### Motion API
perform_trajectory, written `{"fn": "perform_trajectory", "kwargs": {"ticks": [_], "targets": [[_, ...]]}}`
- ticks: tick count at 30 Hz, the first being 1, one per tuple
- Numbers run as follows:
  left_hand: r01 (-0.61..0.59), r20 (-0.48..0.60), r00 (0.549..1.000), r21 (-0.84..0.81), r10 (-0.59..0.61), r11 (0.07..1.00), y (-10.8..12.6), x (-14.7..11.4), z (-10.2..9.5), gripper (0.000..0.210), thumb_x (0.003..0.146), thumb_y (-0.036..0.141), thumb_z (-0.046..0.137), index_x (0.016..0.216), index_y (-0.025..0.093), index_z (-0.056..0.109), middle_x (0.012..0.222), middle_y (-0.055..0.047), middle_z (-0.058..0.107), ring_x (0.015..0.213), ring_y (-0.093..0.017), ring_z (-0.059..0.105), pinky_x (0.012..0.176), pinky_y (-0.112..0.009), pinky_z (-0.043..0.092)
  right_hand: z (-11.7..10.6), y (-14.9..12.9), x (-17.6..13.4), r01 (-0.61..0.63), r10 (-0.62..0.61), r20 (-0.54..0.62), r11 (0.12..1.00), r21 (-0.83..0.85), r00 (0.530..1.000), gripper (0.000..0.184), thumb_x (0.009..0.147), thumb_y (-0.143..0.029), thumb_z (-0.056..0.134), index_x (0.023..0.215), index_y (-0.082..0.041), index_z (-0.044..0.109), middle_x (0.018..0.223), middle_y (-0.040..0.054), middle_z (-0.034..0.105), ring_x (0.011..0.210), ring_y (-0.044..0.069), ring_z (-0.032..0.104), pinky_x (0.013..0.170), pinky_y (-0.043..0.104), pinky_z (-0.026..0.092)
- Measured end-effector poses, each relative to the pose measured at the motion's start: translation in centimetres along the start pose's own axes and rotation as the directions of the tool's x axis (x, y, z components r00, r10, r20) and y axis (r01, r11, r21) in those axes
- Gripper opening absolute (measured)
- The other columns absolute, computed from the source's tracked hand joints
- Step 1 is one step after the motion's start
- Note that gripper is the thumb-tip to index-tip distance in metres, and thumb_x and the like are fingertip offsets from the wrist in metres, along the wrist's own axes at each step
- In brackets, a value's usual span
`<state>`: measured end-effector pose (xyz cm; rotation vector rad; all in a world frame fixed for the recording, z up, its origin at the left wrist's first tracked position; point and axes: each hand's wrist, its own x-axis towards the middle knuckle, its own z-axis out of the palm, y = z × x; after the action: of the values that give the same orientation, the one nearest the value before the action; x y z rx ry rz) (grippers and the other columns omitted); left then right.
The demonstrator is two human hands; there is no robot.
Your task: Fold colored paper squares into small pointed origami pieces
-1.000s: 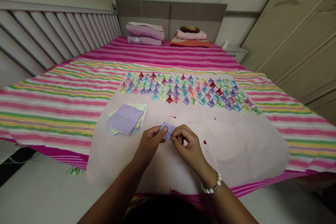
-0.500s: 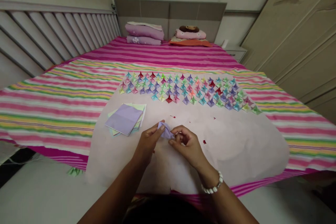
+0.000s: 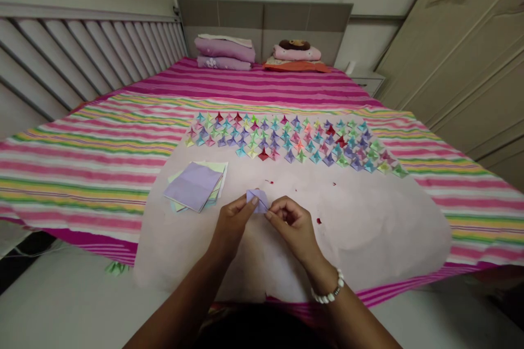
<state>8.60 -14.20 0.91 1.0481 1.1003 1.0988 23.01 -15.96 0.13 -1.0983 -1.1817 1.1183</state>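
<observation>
A small folded piece of purple origami paper [image 3: 257,202] is held up between my two hands above a pale sheet [image 3: 368,229]. My left hand [image 3: 233,222] is closed on its left side, thumb on top and fingers behind. At the right corner, my right hand [image 3: 291,223] pinches the paper between thumb and forefinger; a white bead bracelet circles that wrist. To the left of my hands lies a stack of square paper [image 3: 194,185], with a purple sheet on top and green, yellow and blue edges showing below.
Rows of small folded paper pieces [image 3: 264,154] in many colours stand across the far part of the sheet. Tiny red scraps [image 3: 319,221] lie scattered nearer. Folded bedding [image 3: 225,53] sits by the headboard; a slatted rail [image 3: 102,54] runs along the left.
The purple paper has turned and flattened between my hands, and its right corner now shows as a pointed fold. My right fingers have shifted slightly on it.
</observation>
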Motion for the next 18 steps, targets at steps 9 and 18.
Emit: {"fn": "perform_trajectory", "kwargs": {"ticks": [9,18], "targets": [[-0.191,0.040,0.982,0.182,0.187,0.964,0.43,-0.03,-0.09,0.025,0.081,0.039,0.061,0.074,0.017,0.073,0.130,-0.010,0.059,0.128,-0.027,0.046,0.105,-0.038,0.034,-0.30,0.44,0.50,-0.245,0.226,0.120,0.953,0.181,0.967,0.029,0.081,-0.044,0.063,0.069,-0.017,0.062,0.046,-0.0051,0.049,0.043,0.009,0.038,0.048,0.025,0.027],[-0.236,0.037,0.971,0.268,0.235,0.934,0.50,-0.04,-0.13,0.029,0.081,0.036,0.059,0.061,0.017,0.067,0.129,-0.014,0.060,0.125,-0.028,0.050,0.100,-0.037,0.040,-0.17,0.27,0.41,-0.230,0.205,0.140,0.953,0.197,0.969,0.023,0.077,-0.037,0.068,0.069,-0.016,0.065,0.053,-0.0036,0.055,0.044,0.007,0.039,0.049,0.024,0.029]]}}
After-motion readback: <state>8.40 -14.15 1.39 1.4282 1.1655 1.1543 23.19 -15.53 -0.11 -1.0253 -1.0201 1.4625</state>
